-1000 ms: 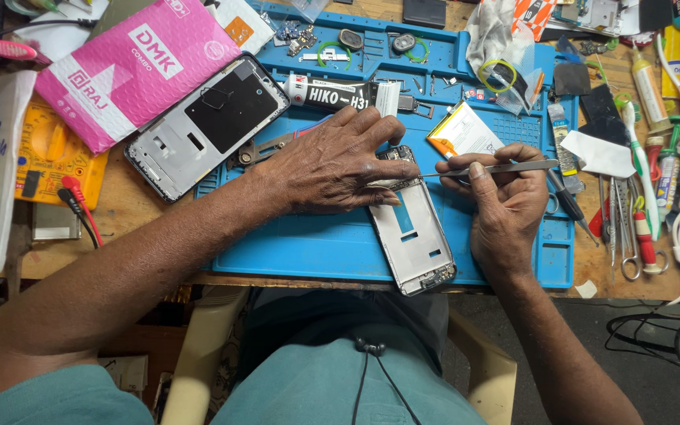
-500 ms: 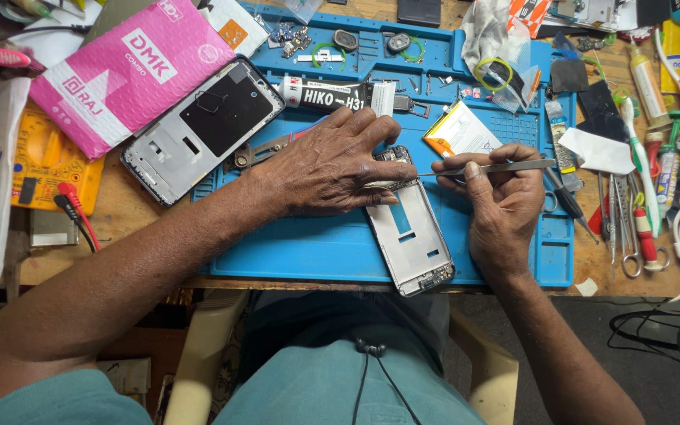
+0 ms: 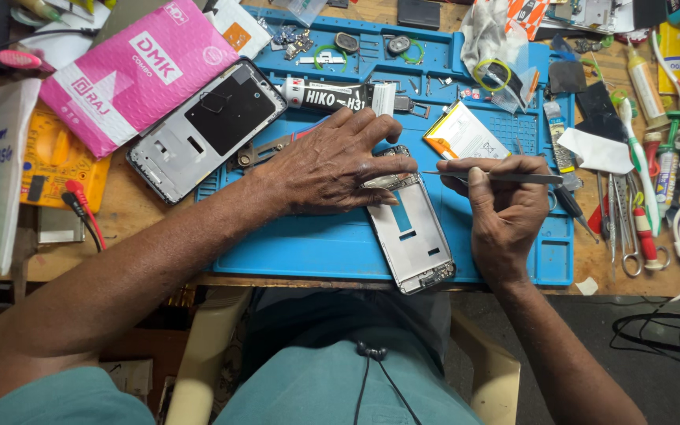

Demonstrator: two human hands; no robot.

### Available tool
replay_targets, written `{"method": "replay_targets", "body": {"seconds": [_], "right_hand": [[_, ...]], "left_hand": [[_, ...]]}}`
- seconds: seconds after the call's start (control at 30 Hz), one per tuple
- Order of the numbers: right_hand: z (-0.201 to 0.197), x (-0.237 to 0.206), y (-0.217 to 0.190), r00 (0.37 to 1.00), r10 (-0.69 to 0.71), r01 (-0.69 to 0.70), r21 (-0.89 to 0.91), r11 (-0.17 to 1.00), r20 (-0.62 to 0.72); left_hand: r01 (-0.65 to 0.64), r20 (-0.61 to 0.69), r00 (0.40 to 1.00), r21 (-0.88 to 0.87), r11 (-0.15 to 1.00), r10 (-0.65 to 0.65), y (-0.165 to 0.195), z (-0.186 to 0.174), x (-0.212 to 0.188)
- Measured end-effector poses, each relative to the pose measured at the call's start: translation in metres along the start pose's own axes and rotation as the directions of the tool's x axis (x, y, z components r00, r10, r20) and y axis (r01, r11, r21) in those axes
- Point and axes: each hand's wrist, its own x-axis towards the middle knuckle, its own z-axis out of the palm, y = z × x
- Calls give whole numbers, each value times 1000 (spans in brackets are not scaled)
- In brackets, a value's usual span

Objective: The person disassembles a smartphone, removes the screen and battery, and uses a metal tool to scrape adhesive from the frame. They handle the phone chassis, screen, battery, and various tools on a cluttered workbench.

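Tweezers at the top of the phone frame

Your left hand point(image 3: 332, 161) presses the silver phone mid-frame point(image 3: 411, 232) flat on the blue silicone mat point(image 3: 316, 244); your right hand point(image 3: 505, 208) has its fingers clamped on thin metal tweezers point(image 3: 497, 177). Keep the tips low and steady; what they grip, if anything, looks hidden under your left fingers.

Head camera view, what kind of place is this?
Probably a phone repair bench: a bare phone frame lies on a blue repair mat, with a yellow multimeter and tweezers in view.
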Motion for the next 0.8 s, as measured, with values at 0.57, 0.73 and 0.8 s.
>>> {"method": "replay_targets", "body": {"seconds": [0.57,0.73,0.8], "right_hand": [[0,-5,2,996,-84,82,-247,966,4],[6,-7,2,988,-149,156,-306,939,47],[6,-6,1,989,-141,147,-295,944,43]], "left_hand": [[-30,-22,999,27,999,30,0,-1,-1],[-25,-28,999,11,1000,25,0,-2,-4],[-20,-15,1000,16,1000,20,0,-2,-3]]}}
